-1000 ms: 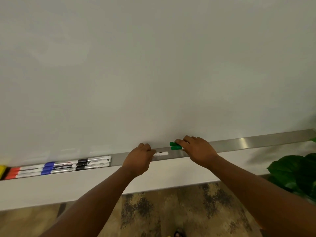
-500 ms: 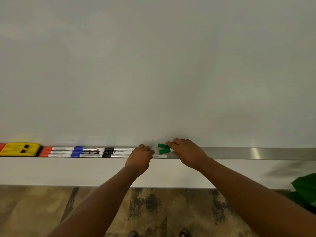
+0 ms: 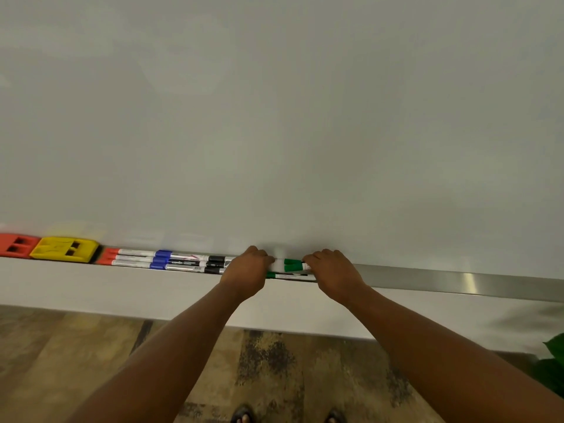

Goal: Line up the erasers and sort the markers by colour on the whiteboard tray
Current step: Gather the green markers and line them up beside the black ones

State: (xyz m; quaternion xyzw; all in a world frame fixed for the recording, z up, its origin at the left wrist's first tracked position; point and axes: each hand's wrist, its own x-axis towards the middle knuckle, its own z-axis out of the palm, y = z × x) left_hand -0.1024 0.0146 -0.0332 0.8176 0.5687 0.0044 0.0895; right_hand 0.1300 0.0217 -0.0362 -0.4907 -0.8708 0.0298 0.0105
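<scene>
Whiteboard tray (image 3: 457, 280) holds sorted markers; both hands, left hand (image 3: 247, 271) and right hand (image 3: 334, 270), pinch green markers (image 3: 293, 265), which could roll off the narrow ledge if nudged.

We look down at the whiteboard tray (image 3: 457, 280), where our left hand (image 3: 247, 270) and right hand (image 3: 332, 270) close on the green markers (image 3: 293, 265) from either end. Left of them lie the red markers (image 3: 122, 257), blue markers (image 3: 166, 259) and black markers (image 3: 215, 264) in pairs, then a yellow eraser (image 3: 64, 248) touching a red eraser (image 3: 15, 245).
</scene>
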